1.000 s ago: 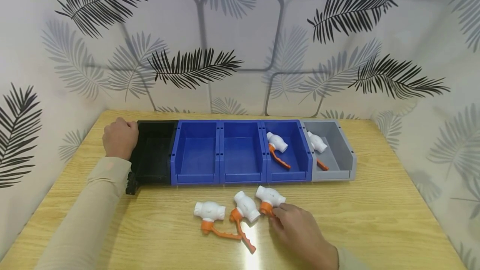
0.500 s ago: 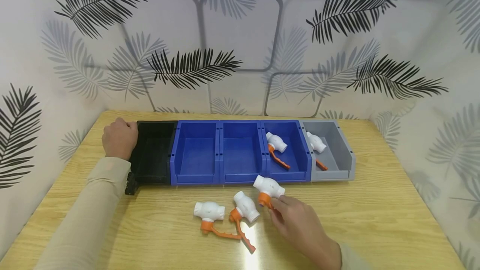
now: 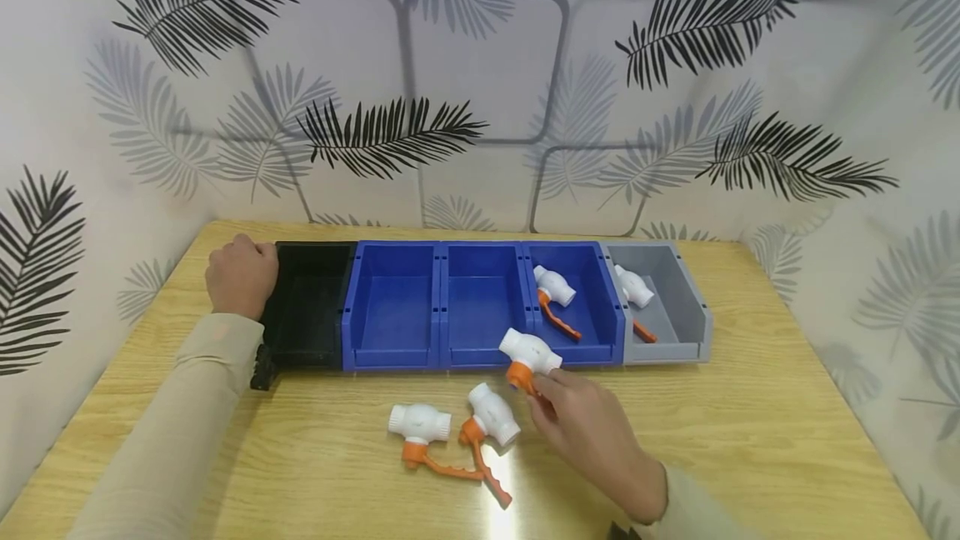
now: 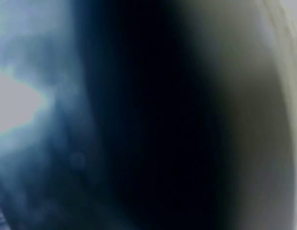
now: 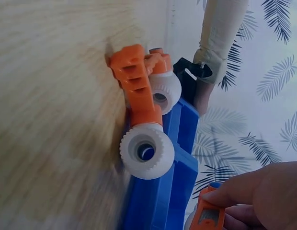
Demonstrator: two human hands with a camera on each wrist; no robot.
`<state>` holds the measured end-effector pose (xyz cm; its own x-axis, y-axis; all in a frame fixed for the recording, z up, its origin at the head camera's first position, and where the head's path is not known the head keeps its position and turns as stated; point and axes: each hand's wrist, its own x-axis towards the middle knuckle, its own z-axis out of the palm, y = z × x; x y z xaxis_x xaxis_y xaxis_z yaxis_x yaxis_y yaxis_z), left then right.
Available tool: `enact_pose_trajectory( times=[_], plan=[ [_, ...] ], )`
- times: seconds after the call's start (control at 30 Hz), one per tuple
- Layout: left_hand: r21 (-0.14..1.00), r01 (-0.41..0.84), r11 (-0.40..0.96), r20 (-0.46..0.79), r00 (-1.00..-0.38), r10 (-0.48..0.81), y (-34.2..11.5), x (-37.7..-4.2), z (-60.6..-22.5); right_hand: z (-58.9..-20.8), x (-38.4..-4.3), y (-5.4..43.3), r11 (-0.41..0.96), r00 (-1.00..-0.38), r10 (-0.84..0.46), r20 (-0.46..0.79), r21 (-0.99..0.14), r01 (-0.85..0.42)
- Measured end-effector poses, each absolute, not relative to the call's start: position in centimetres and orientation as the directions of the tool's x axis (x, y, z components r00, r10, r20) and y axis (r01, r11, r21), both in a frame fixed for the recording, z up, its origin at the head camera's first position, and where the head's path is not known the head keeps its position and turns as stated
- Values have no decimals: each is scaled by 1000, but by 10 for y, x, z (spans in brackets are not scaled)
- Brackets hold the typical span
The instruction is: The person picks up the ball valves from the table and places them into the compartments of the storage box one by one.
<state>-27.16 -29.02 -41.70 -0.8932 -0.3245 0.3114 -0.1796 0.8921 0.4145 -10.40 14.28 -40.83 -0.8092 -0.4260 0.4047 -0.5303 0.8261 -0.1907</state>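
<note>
My right hand (image 3: 588,432) pinches the orange handle of a white ball valve (image 3: 531,352), which overlaps the front rim of the blue bins in the head view. In the right wrist view, thumb and fingers close on the valve's orange part (image 5: 208,213). Two more ball valves lie on the table: one on the left (image 3: 422,423), the other nearer my right hand (image 3: 495,415), their handles crossing. My left hand (image 3: 240,275), knuckles bent, is at the left wall of the black bin (image 3: 307,348); its fingertips are hidden. The left wrist view is dark and blurred.
Three blue bins (image 3: 392,357) stand in a row between the black bin and a grey bin (image 3: 693,327). One ball valve (image 3: 555,286) lies in the right blue bin, another (image 3: 636,286) in the grey bin. A patterned wall (image 3: 480,190) rises behind the table (image 3: 750,440).
My right hand has lifted the ball valve from the table and moved it forward and slightly left toward the bins. The left hand stays in place.
</note>
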Motion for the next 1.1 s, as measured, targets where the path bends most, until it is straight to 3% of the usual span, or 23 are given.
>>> enact_pose_trajectory(
  times=[0.5,1.1],
  plan=[
    [415,-177,892,301,-899,-319,-290,-272,-415,-389,-134,115,793,-781,-449,434,-209,-572],
    [419,-179,890,304,-896,-324,-289,-272,-416,-387,-171,85,794,-799,-438,413,-239,-559]
  ],
)
